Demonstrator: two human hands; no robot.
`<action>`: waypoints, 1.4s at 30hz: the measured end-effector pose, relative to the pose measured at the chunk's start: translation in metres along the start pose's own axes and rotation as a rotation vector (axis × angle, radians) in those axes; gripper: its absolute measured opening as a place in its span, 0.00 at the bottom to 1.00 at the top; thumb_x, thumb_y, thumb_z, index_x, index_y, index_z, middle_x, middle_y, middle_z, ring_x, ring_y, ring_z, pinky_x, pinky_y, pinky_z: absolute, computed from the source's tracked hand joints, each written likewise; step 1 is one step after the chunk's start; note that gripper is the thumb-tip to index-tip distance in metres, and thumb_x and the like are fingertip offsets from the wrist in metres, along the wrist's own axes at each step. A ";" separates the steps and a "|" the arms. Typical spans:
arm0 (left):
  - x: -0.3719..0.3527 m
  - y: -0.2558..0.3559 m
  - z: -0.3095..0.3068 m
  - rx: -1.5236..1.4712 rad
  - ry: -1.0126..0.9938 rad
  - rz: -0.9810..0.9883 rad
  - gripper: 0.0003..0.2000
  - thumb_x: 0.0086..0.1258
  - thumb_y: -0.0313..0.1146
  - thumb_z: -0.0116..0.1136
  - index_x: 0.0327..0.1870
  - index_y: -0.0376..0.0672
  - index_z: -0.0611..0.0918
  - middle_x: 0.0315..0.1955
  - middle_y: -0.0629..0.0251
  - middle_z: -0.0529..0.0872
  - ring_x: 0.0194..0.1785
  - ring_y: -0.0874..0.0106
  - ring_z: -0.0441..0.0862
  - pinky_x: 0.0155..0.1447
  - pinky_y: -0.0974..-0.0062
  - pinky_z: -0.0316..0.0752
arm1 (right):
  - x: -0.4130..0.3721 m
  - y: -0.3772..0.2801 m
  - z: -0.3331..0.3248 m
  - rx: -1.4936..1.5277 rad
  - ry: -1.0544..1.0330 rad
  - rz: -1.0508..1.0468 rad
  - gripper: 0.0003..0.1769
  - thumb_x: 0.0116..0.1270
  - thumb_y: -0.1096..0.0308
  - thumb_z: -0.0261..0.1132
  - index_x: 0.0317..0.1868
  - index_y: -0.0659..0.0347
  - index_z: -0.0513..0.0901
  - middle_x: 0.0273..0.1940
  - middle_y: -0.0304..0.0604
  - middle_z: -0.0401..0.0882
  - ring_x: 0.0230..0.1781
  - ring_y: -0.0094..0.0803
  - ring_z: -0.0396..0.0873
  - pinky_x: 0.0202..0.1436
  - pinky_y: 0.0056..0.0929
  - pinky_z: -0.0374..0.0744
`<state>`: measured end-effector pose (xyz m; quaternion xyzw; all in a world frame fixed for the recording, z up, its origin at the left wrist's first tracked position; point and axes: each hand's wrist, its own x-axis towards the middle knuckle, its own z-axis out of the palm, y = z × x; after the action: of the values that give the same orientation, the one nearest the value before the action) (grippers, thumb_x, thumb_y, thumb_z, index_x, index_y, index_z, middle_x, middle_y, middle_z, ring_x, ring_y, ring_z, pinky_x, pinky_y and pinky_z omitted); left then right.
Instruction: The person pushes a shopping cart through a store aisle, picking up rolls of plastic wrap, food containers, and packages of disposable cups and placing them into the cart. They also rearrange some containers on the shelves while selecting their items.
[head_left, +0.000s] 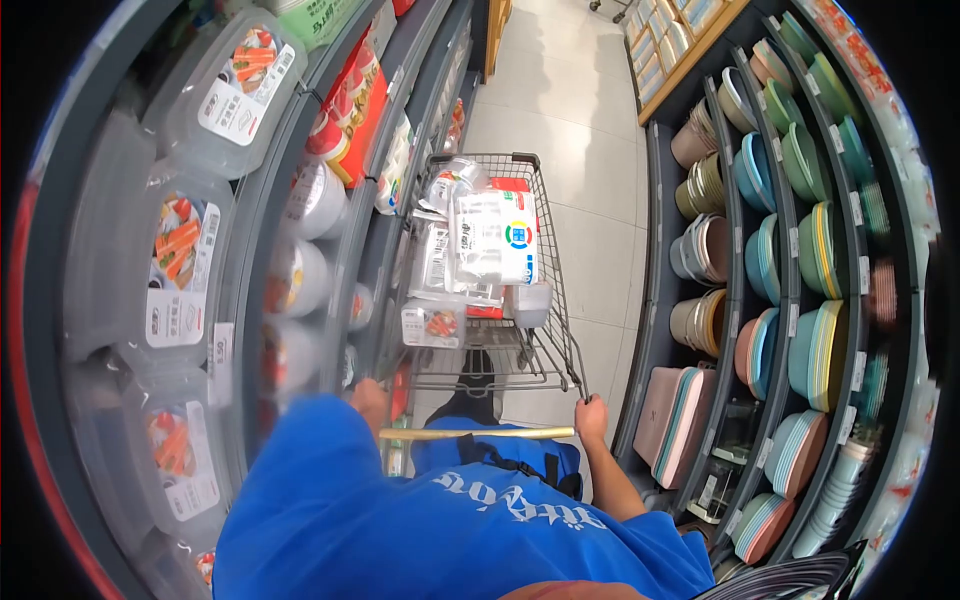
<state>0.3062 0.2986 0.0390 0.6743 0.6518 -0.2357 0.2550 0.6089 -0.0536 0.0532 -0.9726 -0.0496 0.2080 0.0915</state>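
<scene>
A wire shopping cart [562,340] stands in front of me in the aisle, with a yellow handle bar [480,434] close to my body. My right hand [592,416] is closed around the cart's frame at its right rear corner. Near the left rear corner, beside the shelf, is my left hand [370,398]; my sleeve and the blur hide its fingers. Inside the cart lie a large white plastic-wrapped pack [485,238], a clear plastic box with a food-picture label [433,325], and other wrapped packs.
On the left, shelves hold clear labelled containers [180,265], white round tubs [300,275] and a red bag [350,112]. Shelves on the right carry stacked coloured bowls [818,350] and bins [700,245]. The tiled floor [590,180] runs ahead between them.
</scene>
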 end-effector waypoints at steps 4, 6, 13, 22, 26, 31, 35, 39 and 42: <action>0.014 0.020 -0.010 -0.004 0.012 -0.002 0.11 0.67 0.31 0.61 0.44 0.38 0.89 0.47 0.46 0.89 0.53 0.48 0.87 0.56 0.53 0.83 | 0.016 -0.028 -0.023 0.008 -0.063 0.036 0.19 0.69 0.59 0.64 0.46 0.69 0.82 0.41 0.64 0.85 0.46 0.61 0.84 0.51 0.54 0.80; 0.023 0.028 -0.013 0.026 0.022 0.015 0.11 0.66 0.31 0.61 0.44 0.38 0.89 0.47 0.46 0.89 0.53 0.48 0.87 0.56 0.53 0.83 | 0.023 -0.038 -0.025 0.044 0.044 0.002 0.19 0.71 0.59 0.63 0.50 0.68 0.80 0.44 0.65 0.84 0.49 0.60 0.82 0.53 0.52 0.79; 0.046 0.055 -0.022 -0.002 0.055 0.019 0.10 0.65 0.33 0.63 0.42 0.38 0.89 0.46 0.46 0.89 0.52 0.48 0.88 0.54 0.53 0.83 | 0.061 -0.040 -0.024 0.150 0.168 -0.139 0.15 0.74 0.66 0.53 0.51 0.69 0.78 0.46 0.65 0.83 0.48 0.61 0.81 0.53 0.51 0.77; 0.053 0.096 -0.054 -0.004 0.022 0.000 0.09 0.66 0.31 0.63 0.43 0.40 0.89 0.47 0.49 0.90 0.54 0.50 0.87 0.55 0.56 0.83 | 0.087 -0.072 -0.047 -0.012 0.100 -0.192 0.13 0.67 0.68 0.54 0.44 0.68 0.79 0.44 0.63 0.82 0.46 0.63 0.80 0.51 0.55 0.77; 0.067 0.108 -0.059 -0.023 0.015 0.016 0.10 0.65 0.33 0.64 0.43 0.40 0.89 0.47 0.48 0.89 0.54 0.49 0.87 0.56 0.54 0.83 | 0.106 -0.089 -0.056 -0.075 -0.015 -0.093 0.14 0.61 0.69 0.58 0.44 0.68 0.81 0.43 0.64 0.84 0.48 0.62 0.82 0.52 0.54 0.79; 0.076 0.121 -0.068 -0.028 0.000 0.042 0.11 0.65 0.34 0.64 0.44 0.40 0.89 0.48 0.48 0.89 0.54 0.50 0.87 0.57 0.54 0.83 | 0.122 -0.110 -0.072 -0.114 -0.069 0.018 0.13 0.58 0.72 0.58 0.42 0.69 0.82 0.41 0.66 0.85 0.47 0.63 0.84 0.52 0.53 0.81; 0.082 0.139 -0.080 -0.036 -0.001 0.035 0.11 0.66 0.35 0.66 0.45 0.41 0.89 0.48 0.50 0.90 0.55 0.52 0.87 0.57 0.56 0.82 | 0.142 -0.110 -0.070 -0.088 -0.027 -0.013 0.13 0.59 0.73 0.56 0.40 0.69 0.84 0.40 0.66 0.85 0.47 0.63 0.84 0.52 0.54 0.81; 0.081 0.158 -0.099 -0.022 -0.004 0.070 0.11 0.66 0.35 0.65 0.45 0.40 0.89 0.48 0.50 0.90 0.55 0.52 0.87 0.57 0.56 0.82 | 0.161 -0.119 -0.074 -0.068 -0.026 -0.016 0.13 0.60 0.73 0.56 0.40 0.69 0.85 0.41 0.66 0.85 0.47 0.62 0.84 0.51 0.55 0.81; 0.087 0.174 -0.113 -0.029 -0.033 0.063 0.11 0.66 0.33 0.65 0.45 0.39 0.89 0.48 0.50 0.90 0.55 0.52 0.87 0.57 0.56 0.82 | 0.183 -0.119 -0.070 -0.054 -0.060 -0.002 0.14 0.60 0.73 0.57 0.42 0.68 0.85 0.42 0.65 0.86 0.48 0.62 0.84 0.52 0.54 0.81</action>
<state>0.4817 0.4347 0.0743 0.6866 0.6293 -0.2292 0.2830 0.7974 0.0768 0.0670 -0.9680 -0.0589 0.2356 0.0639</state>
